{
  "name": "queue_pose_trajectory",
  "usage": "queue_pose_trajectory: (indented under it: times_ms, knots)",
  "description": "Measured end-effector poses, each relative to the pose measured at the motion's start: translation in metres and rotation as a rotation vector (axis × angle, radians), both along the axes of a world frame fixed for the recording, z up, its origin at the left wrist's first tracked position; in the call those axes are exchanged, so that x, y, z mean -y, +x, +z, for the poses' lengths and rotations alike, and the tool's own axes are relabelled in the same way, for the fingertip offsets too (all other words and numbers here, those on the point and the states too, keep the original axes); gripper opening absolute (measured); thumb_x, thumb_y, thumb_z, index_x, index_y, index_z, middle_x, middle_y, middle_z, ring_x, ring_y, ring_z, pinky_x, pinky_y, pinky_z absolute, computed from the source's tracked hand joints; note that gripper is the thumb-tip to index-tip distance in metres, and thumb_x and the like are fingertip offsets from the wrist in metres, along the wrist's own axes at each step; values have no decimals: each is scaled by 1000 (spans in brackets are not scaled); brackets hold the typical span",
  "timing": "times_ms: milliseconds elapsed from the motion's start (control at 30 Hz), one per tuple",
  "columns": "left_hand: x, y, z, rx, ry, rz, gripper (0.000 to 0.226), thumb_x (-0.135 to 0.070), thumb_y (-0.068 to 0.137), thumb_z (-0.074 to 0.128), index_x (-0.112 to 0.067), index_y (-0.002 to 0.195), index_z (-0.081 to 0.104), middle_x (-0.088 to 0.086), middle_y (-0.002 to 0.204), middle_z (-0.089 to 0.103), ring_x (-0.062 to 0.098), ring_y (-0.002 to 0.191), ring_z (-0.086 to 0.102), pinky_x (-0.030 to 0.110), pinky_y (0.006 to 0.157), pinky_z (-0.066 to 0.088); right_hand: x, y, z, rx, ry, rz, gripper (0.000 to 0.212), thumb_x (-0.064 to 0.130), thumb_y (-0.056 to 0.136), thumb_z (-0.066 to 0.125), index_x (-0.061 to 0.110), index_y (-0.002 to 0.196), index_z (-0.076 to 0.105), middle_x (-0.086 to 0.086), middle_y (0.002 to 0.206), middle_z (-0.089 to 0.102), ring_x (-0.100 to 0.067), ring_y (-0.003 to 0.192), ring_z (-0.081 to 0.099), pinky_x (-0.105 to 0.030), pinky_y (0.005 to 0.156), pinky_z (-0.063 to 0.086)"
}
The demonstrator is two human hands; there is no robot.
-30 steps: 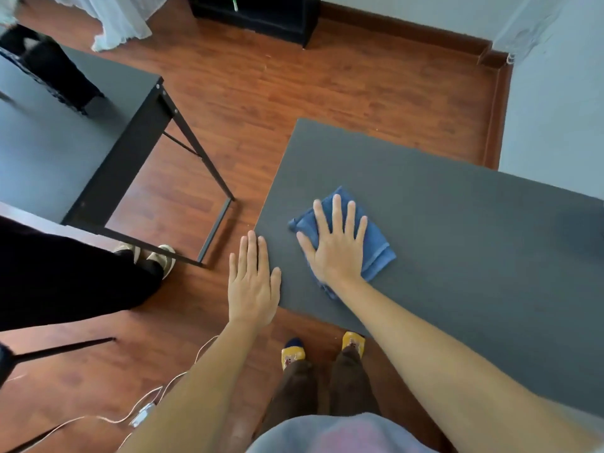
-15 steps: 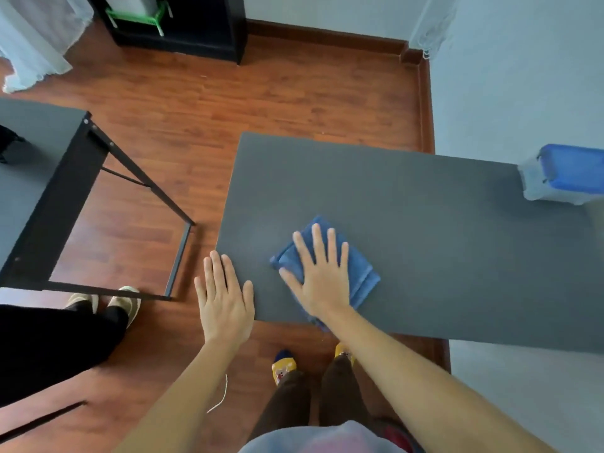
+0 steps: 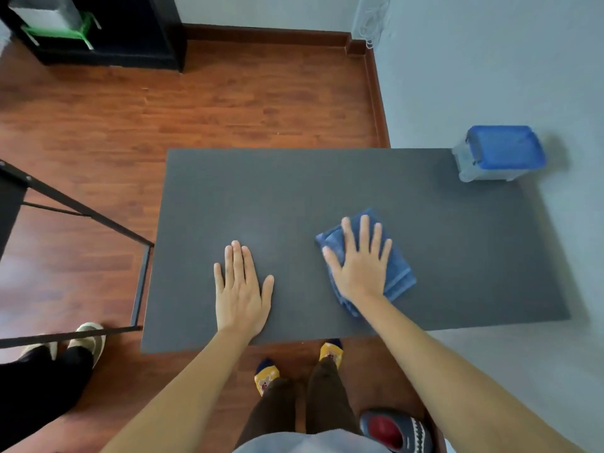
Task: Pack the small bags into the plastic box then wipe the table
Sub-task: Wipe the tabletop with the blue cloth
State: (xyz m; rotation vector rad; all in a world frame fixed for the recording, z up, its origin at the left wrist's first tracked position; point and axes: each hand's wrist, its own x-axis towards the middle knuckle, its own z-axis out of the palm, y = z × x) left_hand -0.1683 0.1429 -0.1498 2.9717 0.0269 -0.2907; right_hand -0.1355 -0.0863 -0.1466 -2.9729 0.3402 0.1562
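A folded blue cloth lies on the dark grey table, right of its middle. My right hand presses flat on the cloth with fingers spread, not curled around it. My left hand rests flat on the bare tabletop near the front edge, empty, about a hand's width left of the cloth. A clear plastic box with a blue lid stands at the table's far right corner, lid on. No small bags are in sight.
The table's right end meets a pale wall. A second black table frame stands to the left, with another person's feet by it. A black shelf unit is at the back left. A slipper lies by my feet.
My right hand has slid the cloth from the table's left front corner toward the middle right. My left hand came from the left edge onto the tabletop. The view turned right, bringing the box into sight.
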Motion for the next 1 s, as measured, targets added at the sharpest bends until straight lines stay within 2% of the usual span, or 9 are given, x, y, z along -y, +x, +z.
queue_pose_trajectory:
  times_ms: [67, 133, 333, 467, 567, 633, 800, 900, 1000]
  knots:
    - [22, 7, 0, 1, 4, -17, 70, -48, 99, 13, 0, 150, 10, 17, 161, 11, 31, 149, 6, 50, 120, 14, 1, -43, -5, -5, -30, 407, 70, 68, 97, 28, 33, 157, 18, -4, 167, 14, -33, 154, 8, -58, 122, 14]
    - [42, 15, 1, 4, 1, -23, 69, -48, 99, 11, -1, 150, 9, 17, 161, 11, 30, 149, 6, 49, 119, 13, 50, -64, -5, 17, -29, 477, 70, 69, 96, 29, 35, 156, 22, -2, 166, 17, -31, 154, 10, -58, 119, 22]
    - [91, 43, -1, 11, -22, -39, 68, -47, 97, 4, -5, 150, -3, 13, 162, 3, 27, 150, -2, 48, 121, 8, 143, 10, 12, -22, 8, -426, 80, 69, 90, 21, 25, 157, 20, -14, 166, 12, -40, 152, 8, -64, 119, 12]
    - [116, 59, -1, 8, -36, 7, 69, -45, 96, 5, -4, 151, -1, 11, 162, -1, 24, 150, -6, 48, 121, 6, 68, 61, -2, 24, 35, 161, 72, 65, 94, 30, 31, 157, 19, -9, 167, 9, -39, 153, 5, -58, 122, 4]
    - [119, 62, -4, 9, -30, 26, 68, -45, 96, 8, -5, 150, 0, 10, 162, -1, 22, 150, -6, 49, 121, 9, 63, 117, -7, 27, 84, 638, 73, 69, 93, 29, 34, 156, 20, -6, 167, 12, -35, 154, 7, -60, 121, 14]
    - [119, 62, -7, 15, -17, 36, 68, -46, 96, 10, -5, 150, 0, 9, 162, 0, 21, 150, -5, 49, 121, 11, 92, 171, -3, 19, 56, 571, 73, 70, 93, 30, 35, 156, 20, -4, 167, 11, -33, 154, 5, -59, 121, 12]
    - [124, 61, -3, -2, -11, 36, 69, -46, 96, 11, -5, 150, -2, 8, 162, -4, 21, 150, -6, 48, 121, 9, 141, 213, 0, 1, 62, -160, 78, 70, 94, 19, 22, 157, 23, -14, 166, 13, -39, 153, 6, -61, 121, 7]
    - [125, 61, 1, -28, -11, 55, 69, -46, 96, 10, -6, 150, -3, 7, 162, -4, 21, 150, -7, 48, 121, 8, 83, 168, -5, 60, 60, -13, 77, 68, 94, 19, 24, 157, 21, -15, 166, 13, -42, 152, 8, -63, 120, 7]
    - [124, 63, 1, -47, 0, 50, 69, -47, 96, 6, -8, 150, -7, 5, 162, -10, 19, 149, -13, 46, 122, 5, 18, 169, -3, 10, 135, 441, 69, 67, 95, 22, 34, 156, 21, -9, 167, 8, -40, 153, 2, -64, 121, 5]
